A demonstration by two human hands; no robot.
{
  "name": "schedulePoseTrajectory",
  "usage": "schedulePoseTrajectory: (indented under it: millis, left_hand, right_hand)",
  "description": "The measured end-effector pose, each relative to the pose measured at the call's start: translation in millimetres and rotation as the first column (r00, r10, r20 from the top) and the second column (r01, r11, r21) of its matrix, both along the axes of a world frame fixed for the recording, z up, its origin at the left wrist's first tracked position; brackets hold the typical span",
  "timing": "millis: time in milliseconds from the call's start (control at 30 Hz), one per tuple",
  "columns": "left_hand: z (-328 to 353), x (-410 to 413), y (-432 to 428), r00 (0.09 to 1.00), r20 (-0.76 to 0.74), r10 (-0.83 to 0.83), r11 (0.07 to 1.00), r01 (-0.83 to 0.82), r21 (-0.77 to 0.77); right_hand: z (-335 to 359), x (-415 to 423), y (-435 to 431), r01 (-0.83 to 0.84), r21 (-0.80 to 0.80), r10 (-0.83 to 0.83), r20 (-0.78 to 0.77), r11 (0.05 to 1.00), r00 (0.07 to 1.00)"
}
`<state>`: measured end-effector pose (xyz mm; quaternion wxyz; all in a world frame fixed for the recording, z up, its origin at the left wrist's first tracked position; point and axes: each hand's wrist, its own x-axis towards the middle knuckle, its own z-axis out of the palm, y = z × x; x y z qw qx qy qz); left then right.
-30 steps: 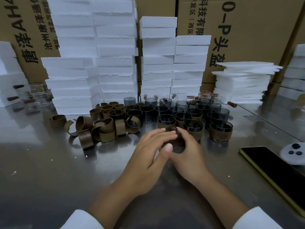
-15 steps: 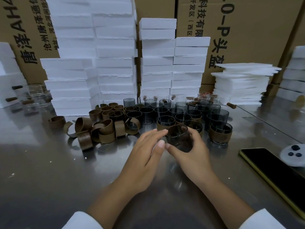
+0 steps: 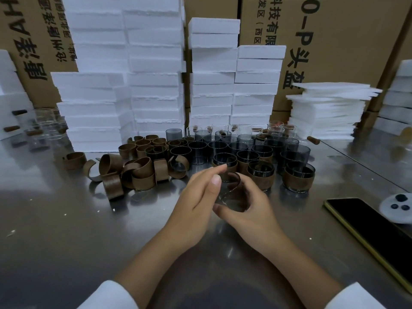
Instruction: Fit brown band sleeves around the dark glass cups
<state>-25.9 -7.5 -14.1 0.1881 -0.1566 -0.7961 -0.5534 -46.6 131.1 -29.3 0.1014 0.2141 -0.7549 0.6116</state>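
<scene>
My right hand [image 3: 249, 206] curls around a dark glass cup [image 3: 231, 190] that is tilted, just above the steel table [image 3: 66, 241]. My left hand [image 3: 196, 197] rests against the cup's left side, fingers straight and thumb at the rim. I cannot tell whether a brown band is on this cup. Behind my hands stand several dark glass cups [image 3: 198, 150]; the front ones [image 3: 298, 177] wear brown band sleeves. A loose pile of brown band sleeves [image 3: 138, 172] lies to the left.
Stacks of white foam blocks [image 3: 153, 85] and cardboard boxes [image 3: 345, 41] wall off the back. Clear glasses [image 3: 44, 128] stand at far left. A black phone [image 3: 374, 228] and a white round object [image 3: 399, 206] lie at right.
The cup has been lifted off the table and tilted in my right hand, drawn a little toward me. My left hand has opened flatter against its side.
</scene>
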Motion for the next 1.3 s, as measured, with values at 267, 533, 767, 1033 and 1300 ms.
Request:
schedulePoseTrajectory:
  millis: [267, 533, 767, 1033, 1300]
  left_hand:
    - [3.8, 9.5, 8.1, 0.991, -0.116, -0.073, 0.994, 0.063, -0.087]
    - [2.4, 14.0, 9.2, 0.988, -0.121, -0.096, 0.995, 0.091, -0.049]
    - [3.8, 15.3, 4.4, 0.988, -0.148, -0.031, 1.000, 0.029, -0.012]
    - [3.6, 13.9, 0.2, 0.998, -0.050, 0.047, 0.997, -0.050, -0.056]
    - [-1.0, 7.2, 4.3, 0.985, 0.168, -0.031, 0.984, 0.000, 0.179]
  right_hand:
    - [4.1, 4.2, -1.2, -0.040, 0.059, 0.040, -0.006, 0.997, 0.999]
    - [5.2, -3.8, 3.0, 0.067, -0.148, -0.047, 0.131, 0.987, 0.990]
    - [10.8, -4.7, 4.6, 0.166, -0.193, -0.130, 0.185, 0.967, 0.974]
    - [11.4, -0.4, 2.5, 0.119, -0.166, -0.093, 0.154, 0.979, 0.984]
    - [4.1, 3.0, -3.1, -0.048, -0.099, 0.054, 0.052, 0.994, 0.997]
